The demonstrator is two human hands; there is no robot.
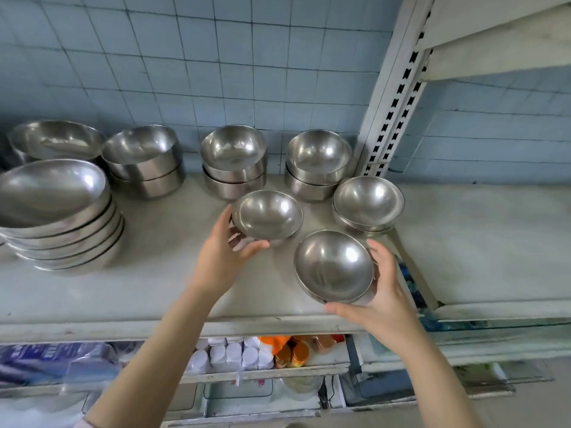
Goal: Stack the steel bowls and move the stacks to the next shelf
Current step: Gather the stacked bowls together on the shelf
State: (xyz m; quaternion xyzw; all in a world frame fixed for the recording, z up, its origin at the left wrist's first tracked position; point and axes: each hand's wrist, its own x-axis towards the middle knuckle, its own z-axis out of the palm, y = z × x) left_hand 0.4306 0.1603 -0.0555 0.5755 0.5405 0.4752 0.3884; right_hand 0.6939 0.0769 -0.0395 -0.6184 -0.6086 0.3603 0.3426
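My left hand (224, 257) grips a small steel bowl (267, 213) by its left side, just above the white shelf (154, 291). My right hand (381, 291) cups a second small bowl stack (333, 267) from the right and below, near the shelf's front edge. Another low stack of small bowls (369, 202) rests at the shelf's right end. Behind stand three short stacks of deeper bowls (318, 159), (234, 156), (142, 156). A tall stack of wide bowls (58, 211) sits at the left. The adjoining shelf (494, 242) lies to the right.
A perforated white upright post (392, 112) divides the two shelves at the back. Blue tiled wall behind. An upper shelf board (500, 41) overhangs the right bay. Below the front edge are white containers (234, 355) and orange-lidded jars (292, 353).
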